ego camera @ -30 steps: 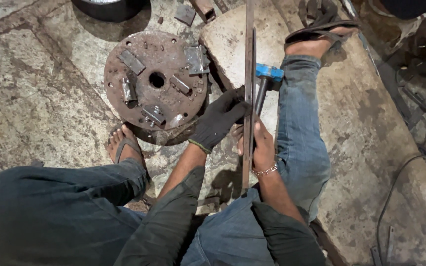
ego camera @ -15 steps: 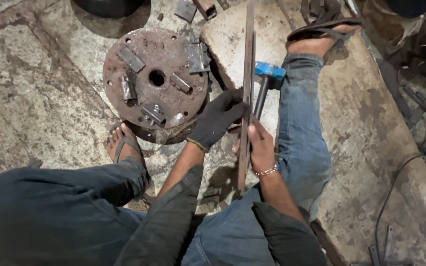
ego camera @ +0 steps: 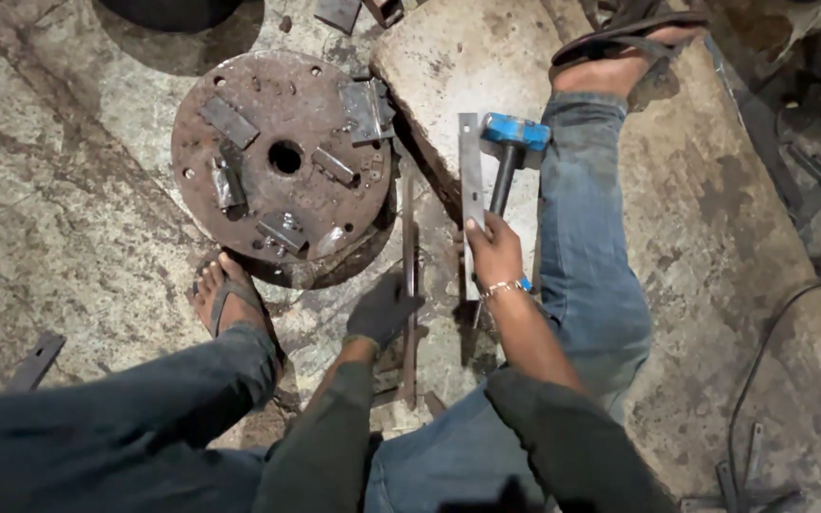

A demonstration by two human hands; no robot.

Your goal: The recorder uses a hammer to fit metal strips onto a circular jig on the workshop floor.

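A: Status of both hands?

B: Left hand (ego camera: 382,309), dark glove, grip wrapped round a thin rusty metal strip (ego camera: 410,285) lying on the floor, just below the rusty round plate (ego camera: 282,166). Right hand (ego camera: 494,255), bare, bracelet on the wrist, grip clamped on a flat grey steel bar (ego camera: 470,180). Bar runs up from the hand and away from the body, right of the plate.

A: Hammer?

B: Blue-headed hammer (ego camera: 513,142) lies on the concrete slab (ego camera: 715,237), touching the far side of the grey bar, head well right of the plate. Can't tell whether the right fingers also catch its handle.

A: Plate itself?

B: Flat on the floor, centre hole, small metal blocks (ego camera: 228,122) on top. Left sandalled foot (ego camera: 230,299) sits at its near edge. Right leg in jeans (ego camera: 586,256) stretches across the slab, right of the plate, sandalled foot (ego camera: 624,57) beyond it.
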